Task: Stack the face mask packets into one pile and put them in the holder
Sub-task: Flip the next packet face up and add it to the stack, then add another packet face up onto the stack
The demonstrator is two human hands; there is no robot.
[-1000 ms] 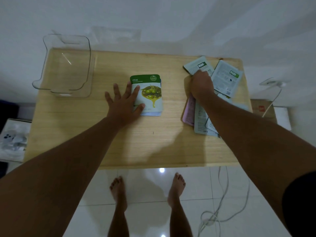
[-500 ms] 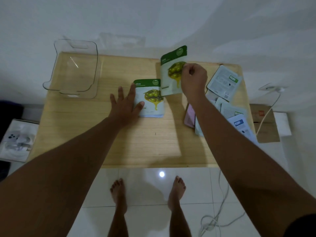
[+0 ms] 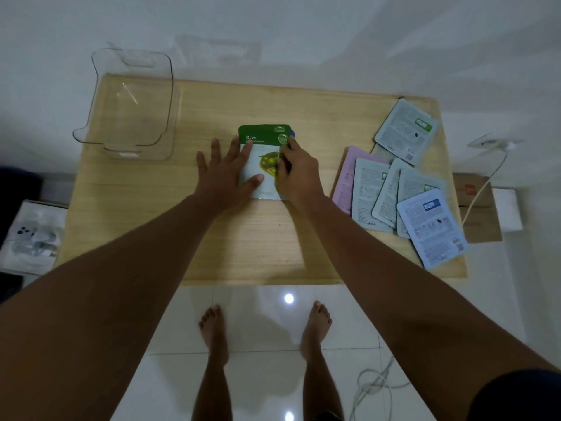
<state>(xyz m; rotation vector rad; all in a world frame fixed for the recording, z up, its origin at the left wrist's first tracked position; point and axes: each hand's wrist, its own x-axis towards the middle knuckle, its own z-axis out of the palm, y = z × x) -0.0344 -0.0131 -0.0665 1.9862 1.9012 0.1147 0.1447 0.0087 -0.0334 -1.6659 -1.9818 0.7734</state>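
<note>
A small pile of face mask packets (image 3: 263, 138) with green Olive tops lies in the middle of the wooden table (image 3: 151, 214). My left hand (image 3: 223, 174) lies flat on the pile's left side, fingers spread. On the pile's right side my right hand (image 3: 296, 173) grips the top olive packet. Several loose packets (image 3: 394, 189) lie face down at the right, among them a pink one (image 3: 346, 174), one apart at the far corner (image 3: 405, 130) and a bluish one (image 3: 431, 226) overhanging the front right edge. The clear plastic holder (image 3: 133, 101) stands empty at the far left corner.
A white wall rises behind the table. A cardboard box (image 3: 478, 214) and a white cable (image 3: 482, 189) sit to the right, and a white box (image 3: 30, 235) sits on the floor at left. My bare feet (image 3: 214, 329) stand on white tiles below the table's front edge.
My right hand lifted an olive packet from the right-hand heap, carried it left and brought it down onto the middle pile. My left hand stayed on that pile.
</note>
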